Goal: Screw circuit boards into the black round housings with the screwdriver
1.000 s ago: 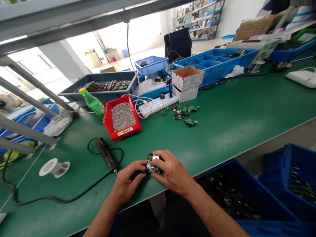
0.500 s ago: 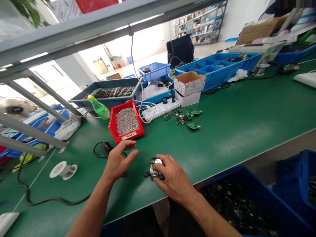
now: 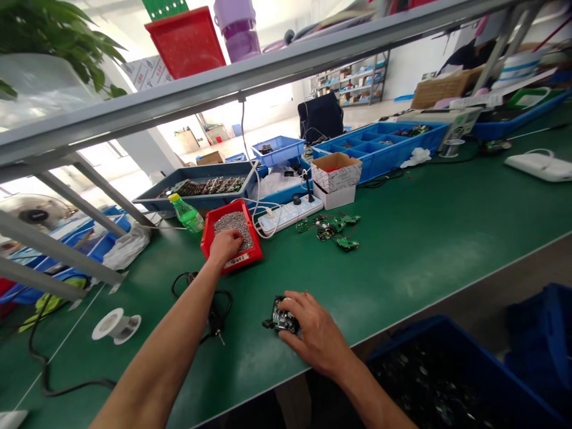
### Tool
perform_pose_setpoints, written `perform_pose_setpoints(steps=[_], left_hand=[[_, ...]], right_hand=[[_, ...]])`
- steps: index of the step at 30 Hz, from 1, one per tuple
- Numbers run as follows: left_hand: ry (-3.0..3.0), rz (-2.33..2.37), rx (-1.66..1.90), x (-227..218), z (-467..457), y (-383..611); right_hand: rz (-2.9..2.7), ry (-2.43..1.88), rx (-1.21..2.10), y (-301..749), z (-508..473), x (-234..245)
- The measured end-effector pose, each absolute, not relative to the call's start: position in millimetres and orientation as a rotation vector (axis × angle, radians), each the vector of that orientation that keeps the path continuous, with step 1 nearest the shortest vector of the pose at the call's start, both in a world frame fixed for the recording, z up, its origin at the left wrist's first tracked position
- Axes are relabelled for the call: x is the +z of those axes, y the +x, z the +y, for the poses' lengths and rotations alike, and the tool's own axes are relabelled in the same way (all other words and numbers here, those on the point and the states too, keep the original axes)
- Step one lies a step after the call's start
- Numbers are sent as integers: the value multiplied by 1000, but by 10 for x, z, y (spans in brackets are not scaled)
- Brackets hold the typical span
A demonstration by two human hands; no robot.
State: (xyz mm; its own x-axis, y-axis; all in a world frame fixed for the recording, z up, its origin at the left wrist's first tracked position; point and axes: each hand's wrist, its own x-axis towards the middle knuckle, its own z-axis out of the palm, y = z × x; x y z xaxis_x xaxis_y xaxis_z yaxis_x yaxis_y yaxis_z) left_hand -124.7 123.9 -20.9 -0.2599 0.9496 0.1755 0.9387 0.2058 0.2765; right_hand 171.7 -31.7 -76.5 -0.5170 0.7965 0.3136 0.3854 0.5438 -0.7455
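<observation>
My left hand [image 3: 226,244], fingers curled narrow, is in the red screw bin [image 3: 206,238] at 11 o'clock; my right hand [image 3: 313,330] clamps the black circuit assembly [image 3: 280,319] at 6 o'clock.

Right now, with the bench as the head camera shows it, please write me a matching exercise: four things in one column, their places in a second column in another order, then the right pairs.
Things
1. left hand
2. right hand
3. green plastic bottle with a yellow cap
4. white wire spool

Places
A. lying tilted next to the red bin
B. on the small black electronic assembly, near the front edge
C. inside the red plastic bin of small grey metal parts
D. on the green table, far left of both hands

Pairs: 1-C, 2-B, 3-A, 4-D
</observation>
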Motion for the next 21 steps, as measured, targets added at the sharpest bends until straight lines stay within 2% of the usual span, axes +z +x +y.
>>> perform_pose_setpoints(steps=[9,16,21], left_hand=[[1849,2467,709,-246,1168,-1271],[1882,2366,582,-241,1277,-1269],[1870,2354,622,-258,1370,-1204]], right_hand=[[-2131,-969,806,1712,-322,-731],[-2133,-972,793,1704,-329,-745],[-2135,-964,788,1704,-330,-735]])
